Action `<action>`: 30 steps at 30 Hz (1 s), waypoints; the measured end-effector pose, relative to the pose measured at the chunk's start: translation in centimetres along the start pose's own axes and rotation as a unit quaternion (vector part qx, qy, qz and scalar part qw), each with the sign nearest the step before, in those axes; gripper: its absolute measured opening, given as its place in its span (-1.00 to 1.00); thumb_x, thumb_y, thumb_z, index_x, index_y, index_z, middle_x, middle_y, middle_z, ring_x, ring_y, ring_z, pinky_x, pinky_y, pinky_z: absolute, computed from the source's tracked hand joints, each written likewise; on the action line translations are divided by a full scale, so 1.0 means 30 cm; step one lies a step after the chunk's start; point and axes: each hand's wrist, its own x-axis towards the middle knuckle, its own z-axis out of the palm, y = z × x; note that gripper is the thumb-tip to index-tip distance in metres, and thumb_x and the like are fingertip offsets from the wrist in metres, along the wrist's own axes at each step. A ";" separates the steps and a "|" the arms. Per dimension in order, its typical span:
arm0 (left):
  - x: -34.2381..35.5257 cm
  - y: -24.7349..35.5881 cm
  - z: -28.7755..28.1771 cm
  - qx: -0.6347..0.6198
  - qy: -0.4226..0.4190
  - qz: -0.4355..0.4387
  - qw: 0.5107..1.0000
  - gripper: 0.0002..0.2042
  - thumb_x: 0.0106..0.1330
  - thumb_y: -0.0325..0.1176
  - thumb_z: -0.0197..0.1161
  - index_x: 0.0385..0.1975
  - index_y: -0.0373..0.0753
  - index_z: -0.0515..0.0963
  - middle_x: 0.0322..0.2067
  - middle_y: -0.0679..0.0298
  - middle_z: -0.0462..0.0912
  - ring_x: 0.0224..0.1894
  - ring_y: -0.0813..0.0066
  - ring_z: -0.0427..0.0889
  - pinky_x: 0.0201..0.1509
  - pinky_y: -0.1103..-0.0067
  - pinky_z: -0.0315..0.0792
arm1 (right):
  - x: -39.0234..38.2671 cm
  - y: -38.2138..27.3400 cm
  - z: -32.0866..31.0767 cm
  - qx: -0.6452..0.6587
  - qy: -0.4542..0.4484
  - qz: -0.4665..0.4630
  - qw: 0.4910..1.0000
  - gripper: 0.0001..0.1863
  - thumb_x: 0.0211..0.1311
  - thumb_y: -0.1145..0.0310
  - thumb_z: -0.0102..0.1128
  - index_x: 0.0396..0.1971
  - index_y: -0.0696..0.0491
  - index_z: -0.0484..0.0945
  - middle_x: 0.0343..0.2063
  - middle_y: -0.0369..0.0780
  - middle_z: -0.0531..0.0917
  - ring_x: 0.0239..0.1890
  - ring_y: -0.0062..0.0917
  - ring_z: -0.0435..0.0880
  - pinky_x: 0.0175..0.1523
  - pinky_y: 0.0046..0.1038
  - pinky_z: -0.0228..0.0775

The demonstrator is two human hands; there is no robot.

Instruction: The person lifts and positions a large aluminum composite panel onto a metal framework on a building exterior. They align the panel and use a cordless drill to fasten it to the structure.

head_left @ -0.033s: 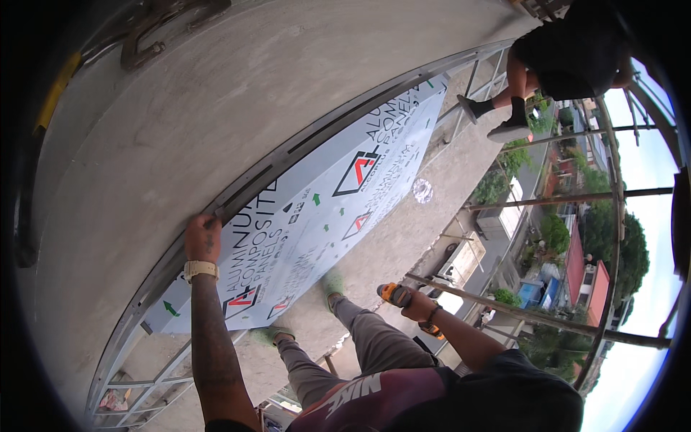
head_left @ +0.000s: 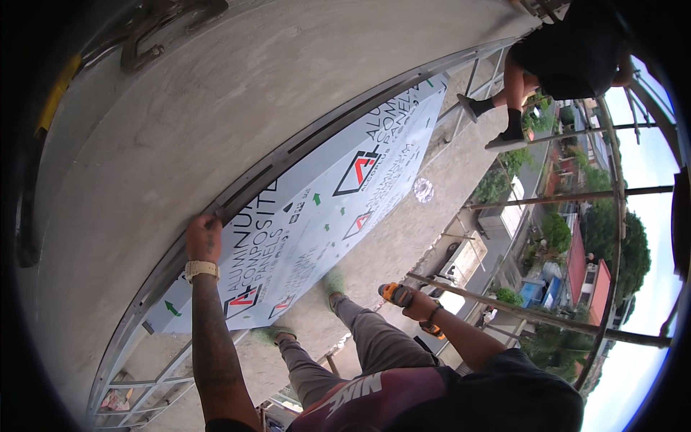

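Note:
My left hand (head_left: 204, 237), with a pale watch on its wrist, is curled against the long curved metal rail (head_left: 288, 150) beside the wall. Its fingertips are partly hidden, so a small item between them would not show. Below the rail lies a large bluish-white composite panel (head_left: 338, 205) with printed film and green arrows, its upper edge along the rail. My right hand (head_left: 419, 306) is wrapped round an orange and black cordless drill (head_left: 394, 292), held out to the right, apart from the panel. The drill's tip is too small to make out.
A grey concrete wall (head_left: 194, 108) curves along the left. Metal framing (head_left: 151, 389) shows past the panel's near end. At upper right another person's legs (head_left: 517, 93) hang near the frame's far end. Scaffold poles (head_left: 533, 313) cross on the right, with a road and rooftops far below.
The other person's lower foot has shifted slightly. My hands, the drill and the panel stay in place.

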 end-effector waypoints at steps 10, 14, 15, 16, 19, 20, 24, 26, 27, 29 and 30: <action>-0.011 -0.022 0.021 -0.002 0.070 0.023 0.997 -0.73 0.27 -0.20 0.38 -0.25 -0.30 0.71 -0.21 0.00 0.75 -0.10 0.04 0.72 0.01 0.34 0.55 | -0.043 0.205 0.127 -0.004 0.042 0.015 0.999 -0.46 -0.02 0.39 0.27 0.08 0.03 0.52 -0.24 -0.09 0.76 -0.16 -0.21 0.77 -0.02 -0.24 0.63; -0.014 0.010 -0.023 -0.004 0.028 0.003 1.000 -0.73 0.27 -0.20 0.39 -0.29 -0.32 0.71 -0.27 -0.02 0.74 -0.17 0.03 0.72 -0.03 0.32 0.55 | -0.045 0.273 0.151 0.057 0.014 0.090 0.994 -0.59 0.09 0.38 0.27 0.00 0.00 0.55 -0.44 -0.20 0.72 -0.41 -0.42 0.77 -0.29 -0.35 0.65; -0.011 0.043 -0.029 -0.019 0.007 -0.011 1.000 -0.73 0.26 -0.20 0.39 -0.31 -0.33 0.72 -0.29 -0.03 0.74 -0.19 0.01 0.72 -0.04 0.32 0.55 | -0.039 0.366 0.204 0.093 0.021 0.105 0.990 -0.65 0.13 0.37 0.27 -0.04 0.00 0.56 -0.49 -0.25 0.70 -0.48 -0.48 0.75 -0.36 -0.39 0.63; -0.003 0.044 -0.027 0.002 0.002 0.009 1.000 -0.72 0.25 -0.19 0.39 -0.32 -0.34 0.73 -0.31 -0.06 0.74 -0.22 -0.01 0.72 -0.06 0.32 0.55 | -0.031 0.439 0.244 0.039 0.008 0.078 0.996 -0.67 0.11 0.39 0.27 -0.07 0.00 0.57 -0.50 -0.28 0.69 -0.49 -0.49 0.74 -0.37 -0.39 0.63; 0.029 0.005 0.044 -0.040 -0.031 0.013 0.999 -0.70 0.27 -0.19 0.37 -0.28 -0.35 0.74 -0.31 -0.08 0.75 -0.24 0.01 0.75 -0.10 0.33 0.57 | -0.005 0.836 0.342 0.117 -0.023 0.141 0.983 -0.72 0.06 0.45 0.27 -0.16 0.04 0.58 -0.51 -0.29 0.68 -0.53 -0.46 0.73 -0.40 -0.39 0.62; 0.023 -0.015 0.017 -0.038 -0.035 0.007 0.999 -0.71 0.28 -0.19 0.36 -0.28 -0.35 0.74 -0.32 -0.08 0.75 -0.23 0.02 0.75 -0.10 0.32 0.58 | 0.015 0.745 0.341 0.033 -0.028 0.067 0.997 -0.74 0.04 0.46 0.27 -0.20 0.04 0.58 -0.50 -0.27 0.68 -0.53 -0.44 0.73 -0.41 -0.37 0.62; -0.032 -0.028 -0.047 -0.011 0.013 -0.023 1.000 -0.71 0.31 -0.19 0.35 -0.26 -0.34 0.70 -0.27 -0.04 0.76 -0.21 0.03 0.74 -0.07 0.34 0.57 | -0.058 0.412 0.209 0.039 -0.014 0.102 0.994 -0.72 -0.01 0.42 0.25 -0.23 0.09 0.54 -0.54 -0.14 0.67 -0.47 -0.28 0.74 -0.26 -0.25 0.62; -0.046 0.013 -0.031 -0.037 0.015 -0.023 0.999 -0.71 0.39 -0.18 0.28 -0.17 -0.33 0.62 -0.26 -0.07 0.74 -0.20 -0.04 0.73 -0.09 0.29 0.56 | -0.031 0.580 0.232 0.018 -0.023 0.100 0.995 -0.73 -0.03 0.44 0.26 -0.25 0.09 0.56 -0.47 -0.12 0.70 -0.35 -0.21 0.74 -0.17 -0.22 0.57; -0.045 0.054 -0.012 -0.040 0.023 -0.027 0.999 -0.71 0.41 -0.17 0.25 -0.15 -0.31 0.58 -0.27 -0.07 0.73 -0.20 -0.06 0.72 -0.10 0.27 0.56 | -0.026 0.668 0.264 0.043 0.009 0.084 0.995 -0.75 -0.02 0.44 0.26 -0.26 0.11 0.57 -0.46 -0.10 0.70 -0.36 -0.18 0.73 -0.18 -0.21 0.58; -0.084 0.082 -0.031 -0.041 0.052 -0.047 0.997 -0.71 0.46 -0.16 0.20 -0.10 -0.29 0.52 -0.29 -0.09 0.71 -0.21 -0.09 0.71 -0.12 0.24 0.55 | 0.003 0.682 0.259 0.057 0.009 0.090 0.994 -0.77 -0.02 0.44 0.26 -0.30 0.11 0.58 -0.49 -0.12 0.70 -0.42 -0.24 0.74 -0.23 -0.24 0.59; -0.101 0.058 -0.030 -0.033 0.075 -0.015 0.996 -0.75 0.51 -0.21 0.13 -0.09 -0.29 0.44 -0.39 -0.06 0.68 -0.27 -0.13 0.68 -0.15 0.20 0.53 | 0.011 0.616 0.246 0.073 -0.005 0.102 0.992 -0.79 -0.02 0.45 0.25 -0.31 0.11 0.59 -0.50 -0.12 0.70 -0.44 -0.27 0.74 -0.25 -0.24 0.58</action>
